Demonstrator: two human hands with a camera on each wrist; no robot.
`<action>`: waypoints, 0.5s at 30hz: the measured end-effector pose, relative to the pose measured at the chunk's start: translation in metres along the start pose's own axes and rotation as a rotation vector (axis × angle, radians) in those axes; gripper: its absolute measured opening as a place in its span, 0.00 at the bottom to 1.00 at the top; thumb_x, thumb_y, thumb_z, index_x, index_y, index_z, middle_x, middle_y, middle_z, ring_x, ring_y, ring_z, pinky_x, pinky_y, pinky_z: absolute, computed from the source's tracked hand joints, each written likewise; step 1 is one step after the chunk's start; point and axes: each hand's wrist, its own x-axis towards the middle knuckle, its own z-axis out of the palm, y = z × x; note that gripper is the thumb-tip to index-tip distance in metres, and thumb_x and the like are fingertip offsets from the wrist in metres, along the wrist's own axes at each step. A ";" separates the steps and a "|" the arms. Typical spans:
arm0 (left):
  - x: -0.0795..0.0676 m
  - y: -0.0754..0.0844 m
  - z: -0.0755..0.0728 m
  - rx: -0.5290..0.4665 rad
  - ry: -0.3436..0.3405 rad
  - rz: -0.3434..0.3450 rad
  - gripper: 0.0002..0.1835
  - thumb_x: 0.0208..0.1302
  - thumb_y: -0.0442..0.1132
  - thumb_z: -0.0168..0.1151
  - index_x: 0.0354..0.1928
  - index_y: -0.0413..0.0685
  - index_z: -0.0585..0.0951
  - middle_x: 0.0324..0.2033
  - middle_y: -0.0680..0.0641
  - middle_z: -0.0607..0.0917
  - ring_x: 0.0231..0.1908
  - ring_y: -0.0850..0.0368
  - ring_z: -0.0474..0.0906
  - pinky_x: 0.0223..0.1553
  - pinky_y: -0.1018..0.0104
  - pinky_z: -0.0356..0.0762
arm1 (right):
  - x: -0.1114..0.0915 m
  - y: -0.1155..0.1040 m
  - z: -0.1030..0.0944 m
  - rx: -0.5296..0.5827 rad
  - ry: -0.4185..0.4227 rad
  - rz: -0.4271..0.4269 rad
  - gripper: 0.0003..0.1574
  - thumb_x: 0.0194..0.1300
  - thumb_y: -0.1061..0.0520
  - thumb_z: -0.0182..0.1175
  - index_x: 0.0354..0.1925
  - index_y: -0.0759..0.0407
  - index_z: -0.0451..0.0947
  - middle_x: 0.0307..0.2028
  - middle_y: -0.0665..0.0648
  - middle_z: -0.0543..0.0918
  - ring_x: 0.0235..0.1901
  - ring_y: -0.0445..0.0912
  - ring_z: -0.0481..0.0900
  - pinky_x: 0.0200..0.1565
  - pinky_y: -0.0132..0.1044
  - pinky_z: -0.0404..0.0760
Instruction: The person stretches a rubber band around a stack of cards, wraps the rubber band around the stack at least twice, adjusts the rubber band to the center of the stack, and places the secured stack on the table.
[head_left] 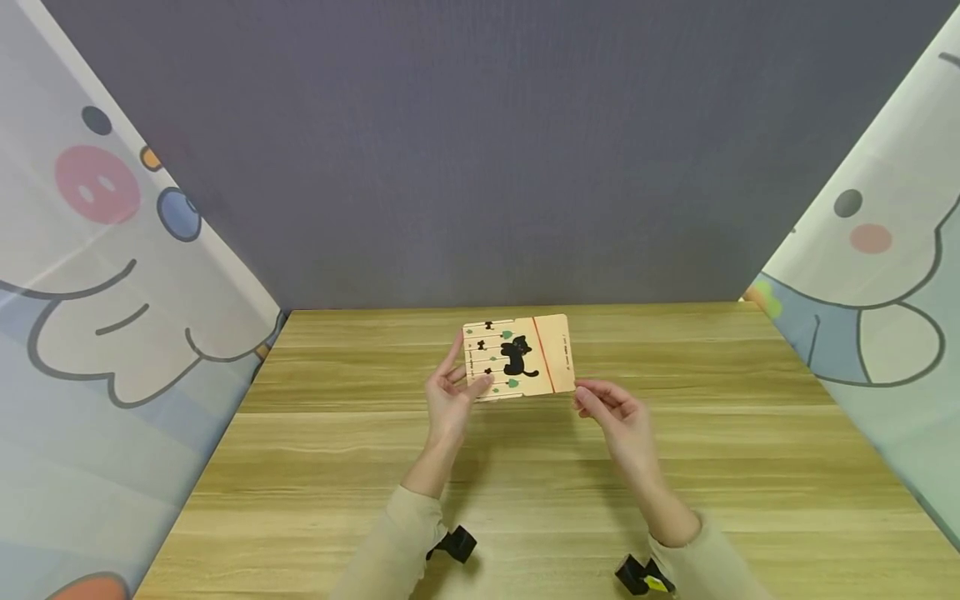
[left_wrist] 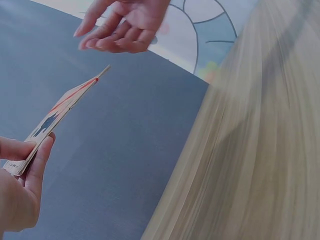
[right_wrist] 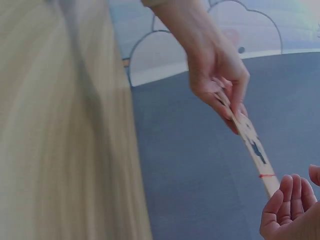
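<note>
A small cream notebook (head_left: 491, 358) with a black cat, green leaf shapes and a red band around it is held up above the table. My left hand (head_left: 450, 404) pinches its left end, with the thumb on the printed face and the fingers behind. In the left wrist view the notebook (left_wrist: 60, 115) is seen nearly edge-on and looks layered. My right hand (head_left: 618, 417) is beside the lower right corner in the head view. In the left wrist view that hand (left_wrist: 127, 25) stands apart from the notebook, its fingers loosely bent with nothing between them.
The wood-grain table (head_left: 337, 467) lies beneath both hands. A dark grey panel (head_left: 480, 167) rises behind it. Cartoon-printed cloths (head_left: 187, 283) flank the table on both sides. Black camera mounts (head_left: 459, 544) sit at the wrists.
</note>
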 end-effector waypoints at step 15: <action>0.001 0.003 0.002 -0.036 0.008 0.015 0.40 0.42 0.15 0.59 0.59 0.56 0.69 0.40 0.34 0.80 0.08 0.65 0.66 0.26 0.73 0.81 | -0.013 -0.018 0.022 0.168 -0.098 0.308 0.22 0.61 0.57 0.55 0.45 0.76 0.70 0.35 0.64 0.80 0.33 0.49 0.78 0.35 0.40 0.82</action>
